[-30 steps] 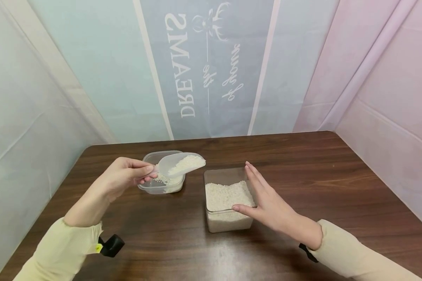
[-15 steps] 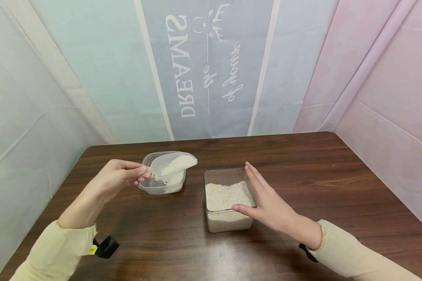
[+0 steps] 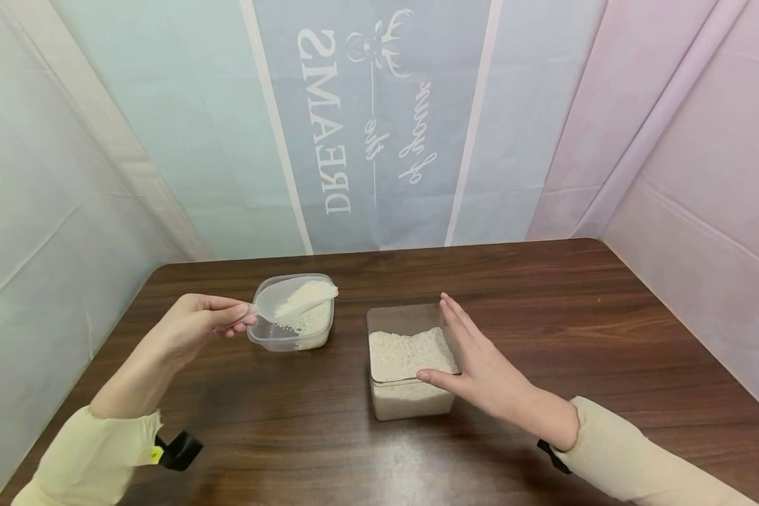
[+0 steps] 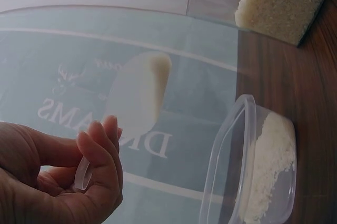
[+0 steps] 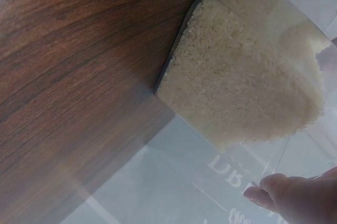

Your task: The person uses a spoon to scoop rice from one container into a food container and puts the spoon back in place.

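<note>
My left hand (image 3: 192,325) pinches the handle of a clear plastic scoop (image 3: 294,299) loaded with white rice, held over a small round-cornered clear tub (image 3: 291,337) with some rice in it. In the left wrist view the scoop (image 4: 138,95) points away from my curled fingers (image 4: 100,155), and the tub (image 4: 247,171) lies to the right. My right hand (image 3: 481,365) rests with straight fingers against the right side of a square clear container (image 3: 407,365) holding much rice, thumb at its near rim. The right wrist view shows that rice container (image 5: 242,87) and a fingertip (image 5: 263,192).
A dark wooden table (image 3: 544,316) carries both containers. Cloth walls close it in at the back, left and right, with mirrored lettering on the back panel (image 3: 367,119). Black wrist straps (image 3: 177,450) show at both sleeves.
My left hand has drawn the loaded scoop leftward and slightly down, from beyond the small tub's right edge to directly over it. The right hand has stayed still on the square container.
</note>
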`<action>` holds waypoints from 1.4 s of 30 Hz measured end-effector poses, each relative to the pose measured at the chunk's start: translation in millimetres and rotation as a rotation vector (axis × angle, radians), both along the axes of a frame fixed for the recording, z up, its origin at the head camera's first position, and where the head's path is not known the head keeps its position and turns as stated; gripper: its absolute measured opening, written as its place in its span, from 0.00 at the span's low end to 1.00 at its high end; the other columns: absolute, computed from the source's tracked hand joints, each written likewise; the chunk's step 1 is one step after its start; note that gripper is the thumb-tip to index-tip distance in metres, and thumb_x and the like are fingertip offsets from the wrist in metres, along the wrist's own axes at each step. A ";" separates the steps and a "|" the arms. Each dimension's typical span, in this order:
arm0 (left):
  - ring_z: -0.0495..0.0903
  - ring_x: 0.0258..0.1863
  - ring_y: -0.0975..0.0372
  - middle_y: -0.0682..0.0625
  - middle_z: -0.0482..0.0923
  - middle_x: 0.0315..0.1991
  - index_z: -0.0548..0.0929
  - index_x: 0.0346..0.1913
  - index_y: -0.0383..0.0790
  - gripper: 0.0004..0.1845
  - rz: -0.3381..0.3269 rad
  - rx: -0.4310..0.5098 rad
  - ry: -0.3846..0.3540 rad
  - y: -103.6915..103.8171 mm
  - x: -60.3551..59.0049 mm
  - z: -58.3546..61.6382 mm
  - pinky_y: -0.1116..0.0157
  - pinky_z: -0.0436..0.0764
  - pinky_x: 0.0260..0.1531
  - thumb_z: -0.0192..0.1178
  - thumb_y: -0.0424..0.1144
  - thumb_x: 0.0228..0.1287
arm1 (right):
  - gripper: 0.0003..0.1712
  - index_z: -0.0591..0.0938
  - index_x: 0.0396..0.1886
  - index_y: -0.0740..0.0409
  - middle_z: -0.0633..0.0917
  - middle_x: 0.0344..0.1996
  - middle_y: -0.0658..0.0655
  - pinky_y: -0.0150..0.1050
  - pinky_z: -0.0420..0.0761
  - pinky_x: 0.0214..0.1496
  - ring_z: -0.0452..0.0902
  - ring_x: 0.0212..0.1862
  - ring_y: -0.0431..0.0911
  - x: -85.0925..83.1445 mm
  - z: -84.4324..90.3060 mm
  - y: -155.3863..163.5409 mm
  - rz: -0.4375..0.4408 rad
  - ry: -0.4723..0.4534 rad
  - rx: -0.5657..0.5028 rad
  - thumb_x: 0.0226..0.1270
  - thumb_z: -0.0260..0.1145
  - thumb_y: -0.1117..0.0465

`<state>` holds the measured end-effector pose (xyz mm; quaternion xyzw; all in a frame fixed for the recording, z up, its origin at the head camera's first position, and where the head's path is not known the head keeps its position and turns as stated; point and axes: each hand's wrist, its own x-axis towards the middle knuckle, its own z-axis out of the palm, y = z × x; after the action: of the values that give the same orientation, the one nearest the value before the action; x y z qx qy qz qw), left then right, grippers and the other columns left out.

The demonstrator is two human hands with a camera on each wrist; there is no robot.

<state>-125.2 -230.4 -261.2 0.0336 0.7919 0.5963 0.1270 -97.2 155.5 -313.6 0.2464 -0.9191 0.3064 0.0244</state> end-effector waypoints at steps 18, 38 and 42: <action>0.78 0.27 0.71 0.56 0.82 0.27 0.77 0.43 0.24 0.09 0.012 0.041 -0.032 -18.8 1.5 -10.9 0.74 0.76 0.27 0.49 0.27 0.65 | 0.56 0.44 0.71 0.61 0.44 0.71 0.53 0.53 0.62 0.62 0.50 0.68 0.53 0.3 -0.9 0.5 0.006 0.026 0.001 0.56 0.62 0.37; 0.78 0.27 0.71 0.57 0.82 0.27 0.79 0.42 0.26 0.11 0.051 -0.039 -0.063 -35.6 4.6 -20.2 0.74 0.76 0.28 0.50 0.31 0.66 | 0.56 0.44 0.71 0.59 0.43 0.71 0.49 0.51 0.62 0.62 0.50 0.68 0.51 0.3 0.1 0.0 0.000 0.006 -0.001 0.55 0.61 0.36; 0.78 0.26 0.71 0.57 0.82 0.27 0.80 0.41 0.28 0.10 0.059 -0.043 -0.075 -37.4 4.8 -23.0 0.74 0.77 0.28 0.51 0.31 0.66 | 0.56 0.44 0.72 0.58 0.43 0.71 0.49 0.50 0.62 0.63 0.50 0.69 0.49 0.9 0.3 -0.1 0.001 0.001 -0.002 0.55 0.61 0.36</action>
<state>-120.4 -267.8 -284.2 -0.0149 0.7999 0.5835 0.1397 -96.4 155.4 -313.2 0.2468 -0.9187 0.3072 0.0249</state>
